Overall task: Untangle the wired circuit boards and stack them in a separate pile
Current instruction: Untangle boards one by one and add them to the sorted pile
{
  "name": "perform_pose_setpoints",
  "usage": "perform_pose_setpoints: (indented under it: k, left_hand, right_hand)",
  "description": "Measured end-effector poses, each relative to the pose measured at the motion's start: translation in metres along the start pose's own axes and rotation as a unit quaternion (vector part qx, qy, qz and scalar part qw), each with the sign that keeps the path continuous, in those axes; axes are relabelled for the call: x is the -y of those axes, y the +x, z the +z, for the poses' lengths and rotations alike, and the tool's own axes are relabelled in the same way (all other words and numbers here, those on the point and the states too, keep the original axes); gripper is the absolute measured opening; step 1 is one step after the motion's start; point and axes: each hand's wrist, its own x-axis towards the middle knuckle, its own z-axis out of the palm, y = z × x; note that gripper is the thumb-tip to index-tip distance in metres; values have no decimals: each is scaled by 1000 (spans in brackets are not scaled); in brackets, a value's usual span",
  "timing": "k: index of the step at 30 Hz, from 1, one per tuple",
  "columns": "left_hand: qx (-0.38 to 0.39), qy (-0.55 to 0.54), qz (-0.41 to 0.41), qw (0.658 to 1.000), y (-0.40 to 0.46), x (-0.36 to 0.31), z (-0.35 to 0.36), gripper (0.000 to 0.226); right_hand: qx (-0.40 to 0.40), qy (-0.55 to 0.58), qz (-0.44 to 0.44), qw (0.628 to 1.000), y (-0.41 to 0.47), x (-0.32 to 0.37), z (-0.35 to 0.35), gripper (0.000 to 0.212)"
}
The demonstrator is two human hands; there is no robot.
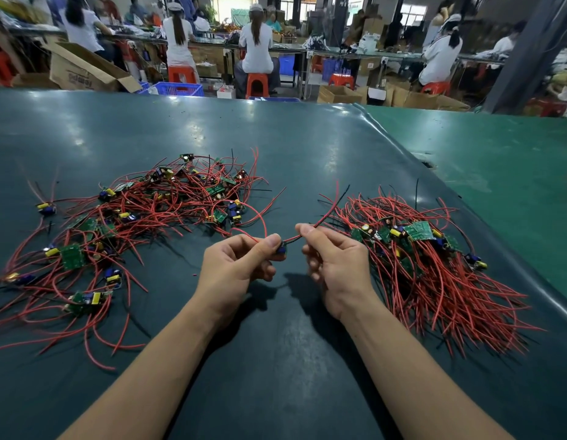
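Two heaps of wired boards flank the hands on the dark green surface (285,147): a loose tangled pile (142,214) to the left, boards scattered and red leads crossing every way, and a combed stack (428,258) to the right, boards bunched at its upper end with leads trailing toward the person. Between them, lifted just off the surface, one circuit board (281,250) sits at the tips of the left hand (240,268), thumb and forefinger pinched on it; only a blue component shows, the rest hidden. The right hand (336,265) pinches that board's red wire (323,217) close beside the board, fingers (307,231) curled round it. From that pinch the wire runs up and right, its free end lying over the edge of the combed stack. A second red lead (260,220) loops up and left from the left fingers toward the tangled pile; whether it is caught there cannot be told. Long axis of the held piece thus runs left-low to right-high. The right hand is nearer the stack, so the set-down likely falls to it, once the looping lead is free. No containers are on the surface; cardboard boxes (85,69) and blue crates (180,88) sit on the floor beyond, contents not readable.
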Motion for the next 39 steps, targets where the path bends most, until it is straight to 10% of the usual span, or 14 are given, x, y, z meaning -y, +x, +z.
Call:
perform_pose_setpoints:
  k: [7, 15, 25, 32, 35, 39]
  left_hand:
    - [4, -20, -3, 1000, 0, -2, 0, 36]
    - [-86, -114, 5, 990, 4, -4, -2, 17]
    - [-173, -28, 77, 981, 10, 2, -6, 11]
    - [-159, 0, 123, 980, 10, -3, -7, 28]
    - [-90, -131, 95, 983, 9, -6, -3, 41]
    - [-48, -2, 152, 987, 4, -4, -6, 54]
  right_hand:
    - [-138, 87, -84, 983, 14, 7, -6, 26]
    - [-146, -245, -299, 911, 10, 0, -14, 13]
    - [-5, -432, -189, 882, 6, -12, -12, 9]
    - [-27, -544, -194, 816, 0, -6, -15, 52]
    - [-58, -432, -233, 869, 0, 2, -15, 33]
    - [99, -175, -95, 975, -11, 6, -3, 33]
